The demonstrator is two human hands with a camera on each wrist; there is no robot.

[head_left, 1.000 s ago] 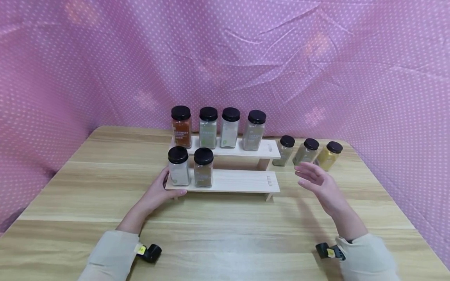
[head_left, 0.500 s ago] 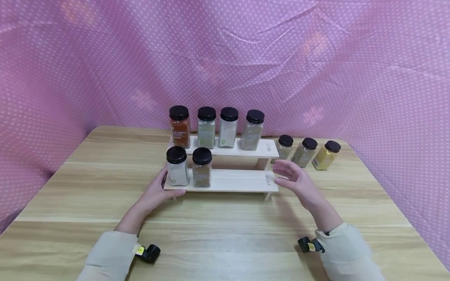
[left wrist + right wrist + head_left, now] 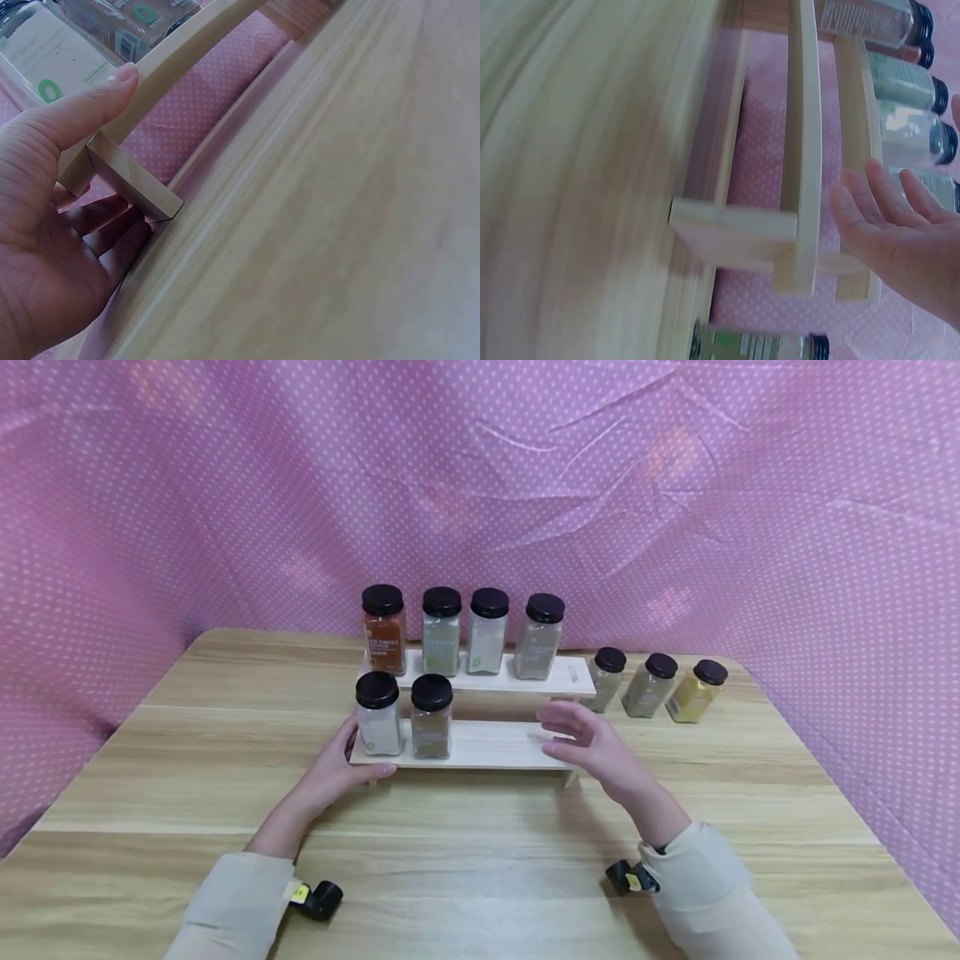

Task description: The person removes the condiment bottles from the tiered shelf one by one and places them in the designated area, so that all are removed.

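A two-step wooden spice rack point(image 3: 495, 743) stands on the table. My left hand point(image 3: 333, 760) grips the left end of its lower step; in the left wrist view the thumb lies along the front edge and the fingers are down beside the leg point(image 3: 139, 180). A white jar point(image 3: 381, 728) and a brown jar point(image 3: 431, 731) stand on that step. Over the step's right end hovers my right hand point(image 3: 592, 752), fingers spread a little and holding nothing. On the upper step are a red jar point(image 3: 386, 645), a pale green jar point(image 3: 441, 645), another white jar point(image 3: 486, 645) and a greyish jar point(image 3: 537, 650).
Right of the rack, on the table point(image 3: 480, 860), stand a greenish jar point(image 3: 606, 683), a grey-green jar point(image 3: 647, 692) and a yellow jar point(image 3: 692, 697). Behind the table hangs a pink dotted cloth point(image 3: 480, 485).
My right hand has moved left, from near the loose jars to over the lower step's right end. The left hand keeps its grip on the rack, and the jars stay in place.
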